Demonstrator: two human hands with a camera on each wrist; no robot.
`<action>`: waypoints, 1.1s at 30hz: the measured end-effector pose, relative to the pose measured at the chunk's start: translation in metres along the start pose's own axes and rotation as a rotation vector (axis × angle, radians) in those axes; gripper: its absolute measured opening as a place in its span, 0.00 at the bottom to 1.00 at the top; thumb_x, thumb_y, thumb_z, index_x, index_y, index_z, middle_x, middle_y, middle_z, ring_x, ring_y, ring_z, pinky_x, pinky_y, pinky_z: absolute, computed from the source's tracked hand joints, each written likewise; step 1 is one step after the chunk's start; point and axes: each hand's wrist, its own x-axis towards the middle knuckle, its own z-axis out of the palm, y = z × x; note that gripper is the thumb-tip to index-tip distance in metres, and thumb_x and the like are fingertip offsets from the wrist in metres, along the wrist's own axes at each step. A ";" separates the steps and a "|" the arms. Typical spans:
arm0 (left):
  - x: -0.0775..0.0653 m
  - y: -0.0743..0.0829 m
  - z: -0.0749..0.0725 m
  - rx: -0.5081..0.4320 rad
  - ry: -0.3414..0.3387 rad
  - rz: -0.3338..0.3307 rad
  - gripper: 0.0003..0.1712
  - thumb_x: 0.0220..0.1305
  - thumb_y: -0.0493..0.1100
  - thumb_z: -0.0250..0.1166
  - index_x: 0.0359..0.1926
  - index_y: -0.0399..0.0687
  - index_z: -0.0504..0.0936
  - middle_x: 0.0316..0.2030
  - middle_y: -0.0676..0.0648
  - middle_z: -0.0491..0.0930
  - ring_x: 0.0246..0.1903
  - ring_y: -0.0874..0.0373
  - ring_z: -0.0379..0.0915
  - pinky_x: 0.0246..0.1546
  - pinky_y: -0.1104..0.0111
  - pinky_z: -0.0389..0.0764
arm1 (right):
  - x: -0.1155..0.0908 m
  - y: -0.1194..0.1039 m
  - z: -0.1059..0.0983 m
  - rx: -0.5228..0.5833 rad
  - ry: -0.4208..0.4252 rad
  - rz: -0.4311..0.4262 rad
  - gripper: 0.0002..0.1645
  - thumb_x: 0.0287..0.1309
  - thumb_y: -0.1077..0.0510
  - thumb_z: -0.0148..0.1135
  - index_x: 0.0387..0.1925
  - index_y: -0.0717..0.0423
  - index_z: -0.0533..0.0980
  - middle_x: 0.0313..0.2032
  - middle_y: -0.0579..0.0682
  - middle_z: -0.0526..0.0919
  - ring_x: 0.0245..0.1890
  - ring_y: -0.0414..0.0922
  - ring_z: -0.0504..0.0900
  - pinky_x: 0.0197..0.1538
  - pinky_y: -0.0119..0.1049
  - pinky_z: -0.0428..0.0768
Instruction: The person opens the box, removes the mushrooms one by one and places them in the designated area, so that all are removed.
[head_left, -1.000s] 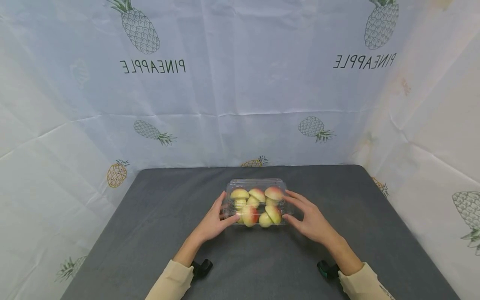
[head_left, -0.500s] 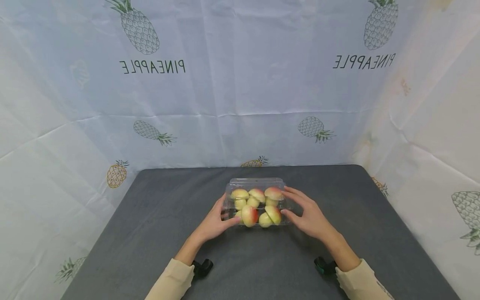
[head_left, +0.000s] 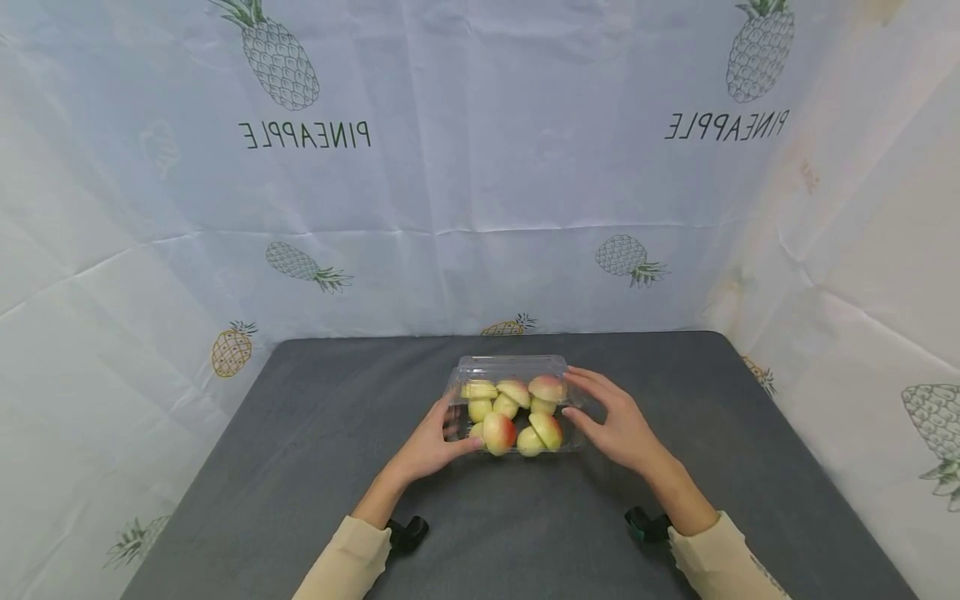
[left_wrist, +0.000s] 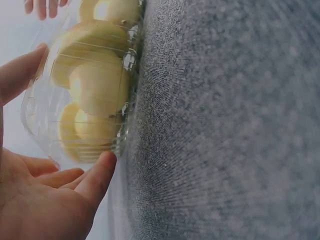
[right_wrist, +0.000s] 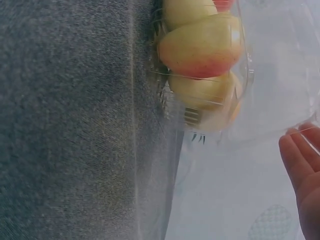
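Note:
A clear plastic clamshell box [head_left: 525, 451] stands at the middle of the table, with several apple-like fruits [head_left: 498, 432], yellow with red blush, inside. Its lid [right_wrist: 282, 65] is tilted up from the front and hinged along the far side. My left hand [head_left: 429, 447] grips the left end, thumb at the front corner; in the left wrist view its lower fingertip [left_wrist: 107, 159] touches the wall by the bottom. At the lid's right edge, my right hand [head_left: 626, 429] holds with thumb and fingers apart; its fingertips [right_wrist: 289, 142] meet the rim in the right wrist view.
The dark grey cloth-covered table [head_left: 360, 375] extends around the box. A white pineapple-print curtain [head_left: 465, 167] hangs behind it and along both sides. Black wrist straps [head_left: 408, 534] sit beside the beige sleeves [head_left: 341, 558].
The lid's front edge has risen and swung back from the fruits. My right hand has moved slightly up and left with it. My left hand stays at the left end, thumb slightly further right.

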 end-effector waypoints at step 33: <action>0.005 -0.002 0.001 -0.106 -0.013 0.038 0.61 0.61 0.50 0.76 0.81 0.42 0.45 0.78 0.35 0.49 0.72 0.34 0.58 0.66 0.45 0.71 | 0.025 0.006 -0.011 0.222 0.090 0.119 0.25 0.66 0.64 0.67 0.63 0.60 0.77 0.60 0.57 0.80 0.60 0.55 0.78 0.61 0.50 0.79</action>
